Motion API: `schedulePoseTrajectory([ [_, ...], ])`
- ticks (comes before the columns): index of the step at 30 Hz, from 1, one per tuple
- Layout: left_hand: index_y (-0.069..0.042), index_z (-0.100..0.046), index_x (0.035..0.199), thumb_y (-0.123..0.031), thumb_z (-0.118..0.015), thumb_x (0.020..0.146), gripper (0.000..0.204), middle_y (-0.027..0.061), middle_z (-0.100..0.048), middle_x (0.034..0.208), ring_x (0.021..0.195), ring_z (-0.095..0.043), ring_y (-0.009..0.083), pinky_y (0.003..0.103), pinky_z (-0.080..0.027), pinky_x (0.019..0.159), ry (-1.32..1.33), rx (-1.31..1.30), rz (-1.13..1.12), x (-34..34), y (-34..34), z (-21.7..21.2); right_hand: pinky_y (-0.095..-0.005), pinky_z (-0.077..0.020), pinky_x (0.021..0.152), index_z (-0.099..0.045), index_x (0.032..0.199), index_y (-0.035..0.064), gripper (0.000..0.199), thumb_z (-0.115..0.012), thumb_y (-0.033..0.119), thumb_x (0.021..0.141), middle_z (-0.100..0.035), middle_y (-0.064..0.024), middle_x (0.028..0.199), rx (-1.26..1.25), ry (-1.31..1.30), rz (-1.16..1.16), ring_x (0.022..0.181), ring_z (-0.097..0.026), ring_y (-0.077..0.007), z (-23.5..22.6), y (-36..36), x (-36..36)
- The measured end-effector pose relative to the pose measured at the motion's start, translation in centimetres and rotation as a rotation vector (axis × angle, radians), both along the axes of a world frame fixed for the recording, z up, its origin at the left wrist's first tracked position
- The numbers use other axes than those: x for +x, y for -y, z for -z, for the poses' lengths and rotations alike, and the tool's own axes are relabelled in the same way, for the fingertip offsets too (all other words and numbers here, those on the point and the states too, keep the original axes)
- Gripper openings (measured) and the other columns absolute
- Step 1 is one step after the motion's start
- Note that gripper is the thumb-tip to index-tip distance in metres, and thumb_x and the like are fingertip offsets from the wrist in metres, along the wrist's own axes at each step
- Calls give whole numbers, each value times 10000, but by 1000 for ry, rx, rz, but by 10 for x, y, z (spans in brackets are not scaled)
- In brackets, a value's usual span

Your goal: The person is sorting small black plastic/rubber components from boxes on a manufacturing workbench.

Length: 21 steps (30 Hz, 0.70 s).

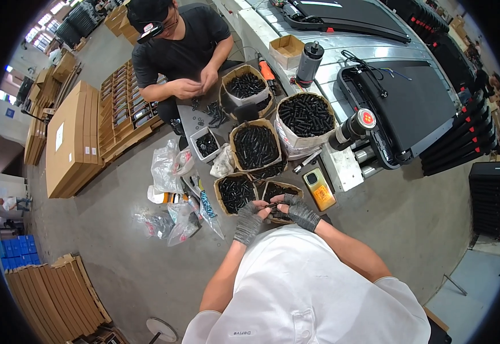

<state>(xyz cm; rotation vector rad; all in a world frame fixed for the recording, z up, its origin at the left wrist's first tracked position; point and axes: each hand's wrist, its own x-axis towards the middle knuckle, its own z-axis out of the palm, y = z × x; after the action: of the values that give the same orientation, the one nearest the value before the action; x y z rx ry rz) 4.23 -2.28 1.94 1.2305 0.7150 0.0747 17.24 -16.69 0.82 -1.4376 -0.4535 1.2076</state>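
Observation:
My left hand (250, 221) and my right hand (297, 211), both in grey fingerless gloves, meet close in front of my body. Their fingers close together on a small black part (271, 206), too small to tell its exact kind. Just below them is a cardboard box (298, 191) with black parts, partly covered by my hands. Left of it stands another open box of small black parts (236, 194). Farther off, a larger box holds many short black cylindrical pieces (255, 147), and a white-lined container has more black cylinders (306, 115).
Across the small table a co-worker (184, 51) handles small pieces. A phone in a yellow case (319, 189) lies right of the boxes, beside a metal conveyor (341, 166) carrying black treadmill-like machines (402, 109). Plastic bags (181, 221) lie left. A dark cylindrical motor (310, 64) stands farther back.

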Motion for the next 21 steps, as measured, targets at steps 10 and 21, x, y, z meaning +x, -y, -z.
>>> schedulePoseTrajectory([
  [10,12,-654,1015,-91,-685,828,216,57,-676,887,809,-607,110,260,-501,736,-29,131,17,2,-1,7,-317,-439,949,-603,1174,9,314,-534,160,908,-627,-95,1127,-40,7,50,1052,-569,-174,-4,1,1],
  [21,-12,-632,1066,-148,-698,855,261,63,-669,877,724,-612,142,248,-507,656,-27,-542,-165,-5,-8,35,-290,-464,902,-597,1084,-6,243,-593,159,905,-647,-83,988,-69,119,94,964,-593,-156,-6,-2,-1],
])
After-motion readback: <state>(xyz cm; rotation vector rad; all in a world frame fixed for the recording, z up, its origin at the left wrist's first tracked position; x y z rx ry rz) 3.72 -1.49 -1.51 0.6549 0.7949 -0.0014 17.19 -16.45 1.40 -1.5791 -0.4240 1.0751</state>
